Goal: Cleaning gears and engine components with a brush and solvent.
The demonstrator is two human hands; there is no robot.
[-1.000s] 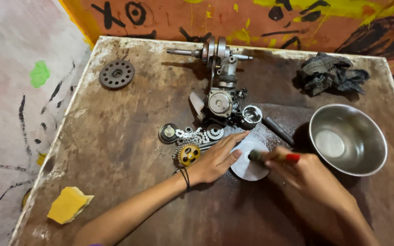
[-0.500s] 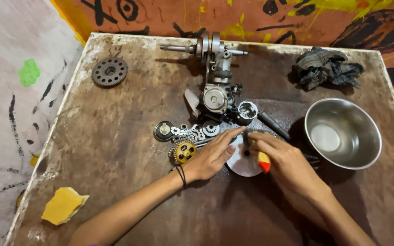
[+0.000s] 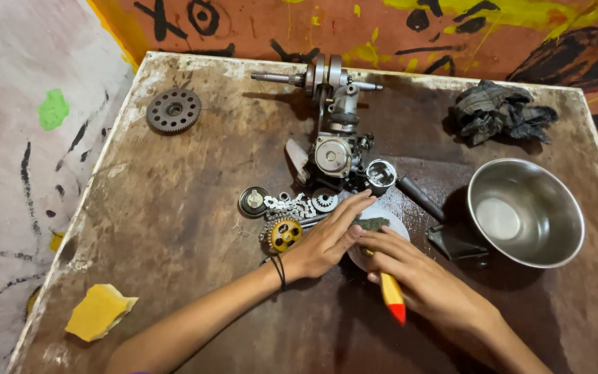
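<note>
White round part (image 3: pixel 389 225) sits mid-surface (image 3: pixel 174 208), just below the carburetor (image 3: pixel 333 156). Left hand (image 3: pixel 323 239) lies flat, fingers pinning its edge. Right hand (image 3: pixel 417 277) fingers clamp a yellow-red handled tool (image 3: pixel 391 294), tip on the part. Steel bowl (image 3: pixel 526 211) to the right.

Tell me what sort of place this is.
Likely a small engine repair workbench: a crankshaft, loose gears and a chain lie on a stained wooden table by a greasy rag.

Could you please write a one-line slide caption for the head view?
Left hand steadies a pale round part while right hand works it with a yellow-handled tool.
</note>
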